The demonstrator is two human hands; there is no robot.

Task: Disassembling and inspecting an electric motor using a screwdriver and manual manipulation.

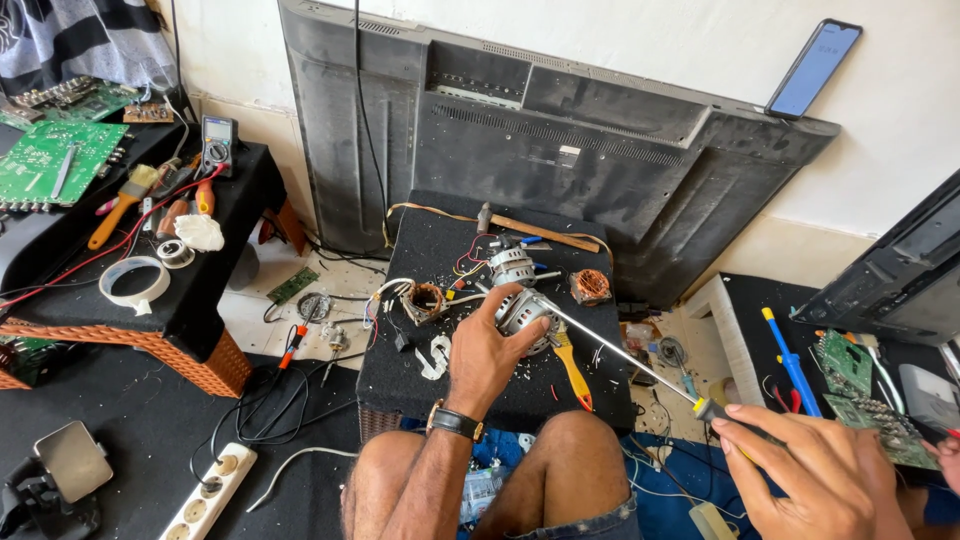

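Motor housing (520,308) sits mid-worktop (420,375), already opened: a copper stator (590,286) lies just right of it. Left hand (485,350) clasps the housing; right hand (815,470) grips a long screwdriver (620,352) whose tip touches it. Reassembly looks unfinished.

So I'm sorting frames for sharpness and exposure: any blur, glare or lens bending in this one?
Head view: even daylight, soft shadows. The left hand on the round silver motor housing is sharp; the right hand gripping the long steel screwdriver is slightly soft. The wide lens bows the grey television back panel. The blue-lit phone screen is washed out.
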